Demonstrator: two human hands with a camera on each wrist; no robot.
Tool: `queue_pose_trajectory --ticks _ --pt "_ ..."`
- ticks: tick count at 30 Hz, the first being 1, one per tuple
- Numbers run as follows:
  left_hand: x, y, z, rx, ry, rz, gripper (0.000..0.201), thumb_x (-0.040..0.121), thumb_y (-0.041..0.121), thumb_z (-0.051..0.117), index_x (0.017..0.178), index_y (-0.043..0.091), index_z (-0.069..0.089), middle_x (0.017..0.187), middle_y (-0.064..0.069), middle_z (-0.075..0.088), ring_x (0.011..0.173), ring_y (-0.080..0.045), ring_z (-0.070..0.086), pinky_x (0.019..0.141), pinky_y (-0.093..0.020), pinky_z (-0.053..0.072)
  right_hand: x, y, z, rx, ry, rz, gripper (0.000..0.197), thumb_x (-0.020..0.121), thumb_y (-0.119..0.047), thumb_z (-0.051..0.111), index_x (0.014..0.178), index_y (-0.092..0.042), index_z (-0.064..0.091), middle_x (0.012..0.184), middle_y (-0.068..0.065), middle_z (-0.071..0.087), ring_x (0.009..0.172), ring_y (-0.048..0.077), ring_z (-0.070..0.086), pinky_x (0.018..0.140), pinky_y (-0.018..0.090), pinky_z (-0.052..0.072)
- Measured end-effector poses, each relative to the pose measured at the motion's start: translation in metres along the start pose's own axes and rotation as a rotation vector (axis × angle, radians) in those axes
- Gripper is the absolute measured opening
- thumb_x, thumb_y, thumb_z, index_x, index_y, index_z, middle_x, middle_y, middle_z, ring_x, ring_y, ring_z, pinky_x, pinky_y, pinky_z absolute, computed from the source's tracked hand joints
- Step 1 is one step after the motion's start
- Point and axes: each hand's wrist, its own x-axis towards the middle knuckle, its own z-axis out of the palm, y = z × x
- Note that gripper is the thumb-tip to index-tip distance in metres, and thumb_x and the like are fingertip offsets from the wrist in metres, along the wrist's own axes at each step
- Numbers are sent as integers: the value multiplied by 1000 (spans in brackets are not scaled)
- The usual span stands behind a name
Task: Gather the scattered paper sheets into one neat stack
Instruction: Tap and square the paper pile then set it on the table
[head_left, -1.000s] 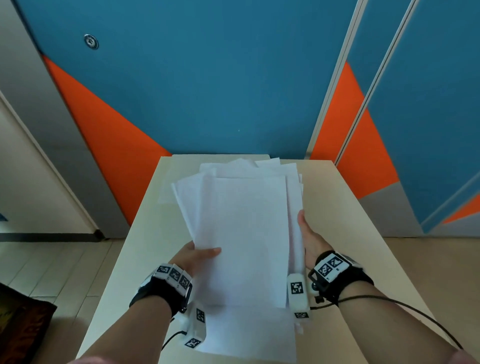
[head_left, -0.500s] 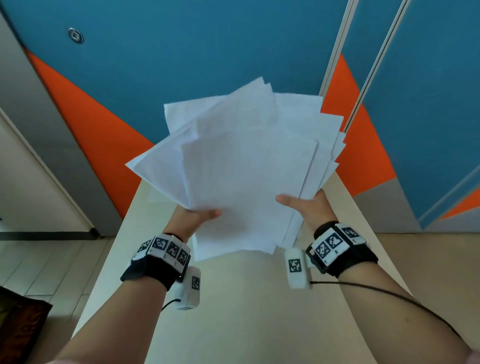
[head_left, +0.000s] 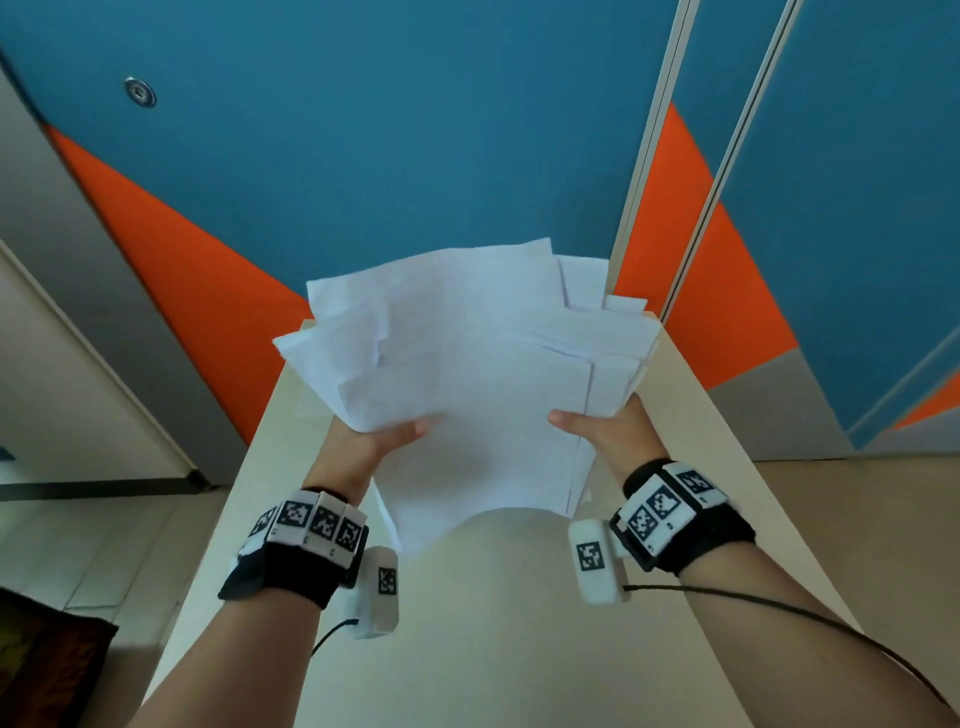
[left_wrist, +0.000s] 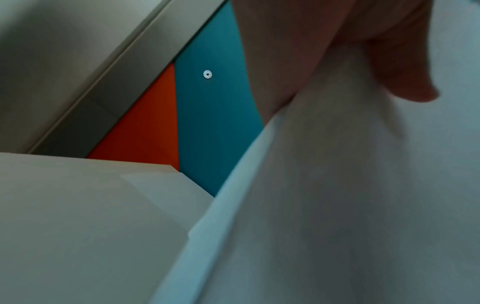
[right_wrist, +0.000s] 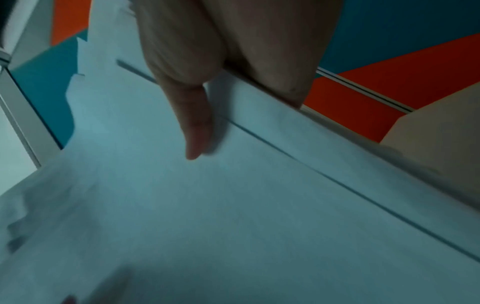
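The left hand (head_left: 371, 441) pinches the left edge of the paper sheets (head_left: 467, 374) — thumb on top — and its grip is closed on them. The uneven bundle hangs lifted above the surface (head_left: 519, 623), toward its far edge. The right hand (head_left: 605, 434) clasps the right edge likewise.

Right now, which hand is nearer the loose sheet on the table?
Left. The left hand grips the bundle's left edge, beside that sheet; the right hand grips the opposite edge, farther away.
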Motion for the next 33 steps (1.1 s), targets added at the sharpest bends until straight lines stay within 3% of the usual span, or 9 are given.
queue_pose_trajectory --ticks 3,6,9,14,20,23,26,29,33 --pt "-2 2 -10 44 -74 -45 74 35 20 85 106 25 63 102 3 73 97 -15 68 75 -22 53 -5 0 -9 -15 -52 23 64 60 -6 83 117 -7 54 110 5 65 105 21 60 94 32 44" --pt "-2 -4 -12 63 -96 -85 83 26 28 90 104 22 64 99 1 74 96 -18 69 72 -23 55 -13 11 -9 -44 -198 103 42 65 7 76 95 -17 60 94 -3 67 94 16 64 98 36 46" --pt "-2 -8 -2 27 -39 -71 66 35 20 82 98 23 63 94 0 71 95 -21 65 80 -34 53 -20 20 -1 -66 -174 138 34 70 1 76 94 -16 58 95 0 62 103 19 62 96 32 45" --pt "-6 2 5 -29 116 60 30 66 3 77 87 21 66 77 8 75 88 -23 66 73 -31 54 -24 7 6 14 -37 40 23 76 -7 73 85 -14 53 88 0 62 105 24 60 83 24 40" --pt "-5 2 -11 20 4 72 63 47 18 82 107 15 66 101 -4 73 97 -22 69 78 -29 57 -17 7 3 28 -149 18 46 69 2 76 105 -13 51 94 -5 60 97 19 58 89 29 46" --pt "-4 -8 -14 26 -2 26 85 40 18 86 120 5 58 102 -6 72 96 -21 69 74 -25 57 -15 12 6 45 -155 -53 46 65 14 73 100 -13 60 91 -3 68 85 14 69 73 23 56" --pt "0 -11 -12 9 34 12 89 42 14 80 125 1 52 104 -8 69 94 -20 68 76 -28 55 -9 12 6 128 -133 -75 46 65 18 70 97 -12 60 88 -1 68 68 -1 69 60 14 53" --pt "4 -11 -7 -27 27 -8 87 39 10 72 123 2 50 101 -8 66 92 -24 64 69 -28 56 -5 13 11 105 -127 -77 43 63 13 74 99 -8 63 89 0 70 71 5 69 70 20 55" --pt "1 -2 -1 -37 55 -29 91 39 13 72 126 6 47 107 -10 64 103 -32 59 74 -33 52 0 14 9 112 -129 -68 34 64 13 74 85 -12 65 73 -9 71 61 -1 69 59 12 54"
